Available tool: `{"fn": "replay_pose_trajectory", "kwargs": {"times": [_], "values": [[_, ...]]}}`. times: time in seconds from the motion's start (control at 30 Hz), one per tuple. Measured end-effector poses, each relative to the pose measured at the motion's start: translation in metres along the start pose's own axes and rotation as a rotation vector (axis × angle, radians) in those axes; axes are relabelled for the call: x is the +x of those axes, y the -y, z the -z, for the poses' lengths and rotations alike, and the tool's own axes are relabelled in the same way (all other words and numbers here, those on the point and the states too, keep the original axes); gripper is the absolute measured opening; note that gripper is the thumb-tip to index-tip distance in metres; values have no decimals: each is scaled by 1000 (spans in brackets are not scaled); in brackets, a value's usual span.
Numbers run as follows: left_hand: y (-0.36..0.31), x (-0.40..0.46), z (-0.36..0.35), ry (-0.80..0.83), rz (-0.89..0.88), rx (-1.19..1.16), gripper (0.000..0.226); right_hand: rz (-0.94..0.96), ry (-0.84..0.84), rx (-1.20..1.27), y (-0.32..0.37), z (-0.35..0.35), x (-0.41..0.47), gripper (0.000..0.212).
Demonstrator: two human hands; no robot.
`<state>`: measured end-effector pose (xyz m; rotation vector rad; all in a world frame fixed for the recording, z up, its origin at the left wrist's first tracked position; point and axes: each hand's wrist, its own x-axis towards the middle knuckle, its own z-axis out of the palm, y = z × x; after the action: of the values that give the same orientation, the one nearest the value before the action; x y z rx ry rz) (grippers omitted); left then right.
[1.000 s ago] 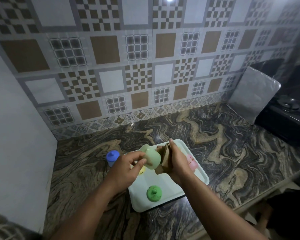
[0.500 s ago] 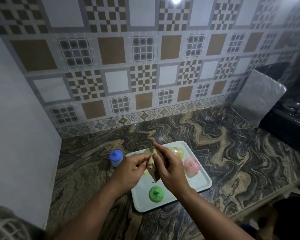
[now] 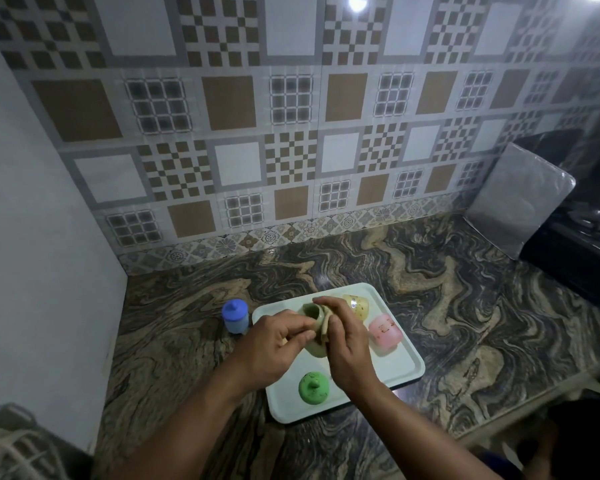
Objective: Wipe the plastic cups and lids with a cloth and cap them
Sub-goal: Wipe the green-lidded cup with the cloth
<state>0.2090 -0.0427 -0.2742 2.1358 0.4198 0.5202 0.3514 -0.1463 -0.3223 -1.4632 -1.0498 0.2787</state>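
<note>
Over a white tray (image 3: 392, 375), my left hand (image 3: 274, 344) grips a pale green plastic cup (image 3: 314, 320) lying on its side. My right hand (image 3: 347, 337) holds a tan cloth (image 3: 326, 323) pressed against the cup's side. On the tray lie a yellow cup (image 3: 357, 306) and a pink cup (image 3: 385, 332), both on their sides, and a green lid (image 3: 314, 388) near the front edge. A blue capped cup (image 3: 235, 316) stands on the counter left of the tray.
The marble counter (image 3: 465, 306) runs back to a tiled wall. A white wall closes the left side. A foil-covered board (image 3: 520, 202) leans at the back right beside a dark stove (image 3: 589, 244). The counter's front edge is at the lower right.
The green cup has turned in my left hand, its mouth now visible facing the back. The cloth, which covered the cup half a second ago, now wraps its side under my right hand.
</note>
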Motion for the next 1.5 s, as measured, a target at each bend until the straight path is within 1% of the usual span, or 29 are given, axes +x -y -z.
{"fn": "replay_pose_trajectory", "kwargs": {"times": [0.1,0.13,0.17,0.2,0.23,0.27,0.3,0.4,0.43,0.47,0.53,0.6,0.67,0.73,0.8,0.87,0.9,0.93,0.97,1.0,1.1,1.13,1.17,1.2,1.23,1.3,1.33,1.37,1.5], "values": [[2,-2,1,48,8,34,16,-703,159,371,8,2,21,44],[3,-3,2,47,21,32,17,-741,154,357,8,3,21,46],[4,-3,3,49,26,32,17,-604,103,282,8,4,18,47],[4,-2,4,58,20,34,16,-360,-14,156,12,5,15,47],[3,-1,4,72,2,32,17,-135,-42,82,14,6,9,46],[3,-2,4,80,-21,30,18,-5,-40,58,11,4,3,44],[3,-3,2,76,-41,33,18,-11,-18,100,10,2,4,41],[11,-12,-6,-9,-86,132,23,-683,143,368,9,3,34,35],[15,-13,-7,-45,-82,160,25,-839,203,367,10,5,41,34],[16,-14,-8,-77,-57,167,27,-894,201,281,10,5,45,37],[15,-10,-7,-135,59,126,31,-748,64,131,9,0,45,46],[12,-3,-7,-182,152,25,31,-412,-61,123,10,-7,31,48],[9,0,-9,-204,157,-59,30,-118,-92,47,6,-10,16,45],[6,-1,-11,-187,126,-118,26,66,-85,-37,5,-8,12,45],[6,-3,-12,-180,79,-154,20,-5,-46,42,2,-3,12,42],[8,-6,-12,-185,63,-191,17,-442,22,298,14,0,25,47],[9,-7,-11,-174,74,-211,17,-655,81,336,18,2,32,53],[11,-7,-11,-154,93,-212,17,-735,130,281,17,4,37,58],[12,-7,-11,-134,115,-205,16,-688,148,162,14,7,40,61],[11,-6,-11,-125,141,-208,14,-558,142,58,12,7,41,58],[5,-1,-14,-181,200,-288,16,-7,42,-141,14,8,28,29],[2,0,-14,-197,192,-287,17,166,50,-221,13,7,22,29],[0,0,-15,-200,163,-265,17,240,57,-250,5,5,19,33],[-2,-1,-16,-198,130,-235,15,202,60,-206,1,3,18,38],[-5,-2,-17,-201,95,-204,14,-6,52,-47,5,2,21,43],[-9,-5,-16,-232,71,-206,11,-692,101,388,19,4,36,51],[-11,-5,-13,-257,80,-244,11,-945,156,582,22,9,42,53],[-13,-5,-9,-280,92,-284,11,-1054,170,682,24,14,46,57],[-15,-2,5,-450,149,-259,11,-1057,-64,903,29,29,48,97]]}}
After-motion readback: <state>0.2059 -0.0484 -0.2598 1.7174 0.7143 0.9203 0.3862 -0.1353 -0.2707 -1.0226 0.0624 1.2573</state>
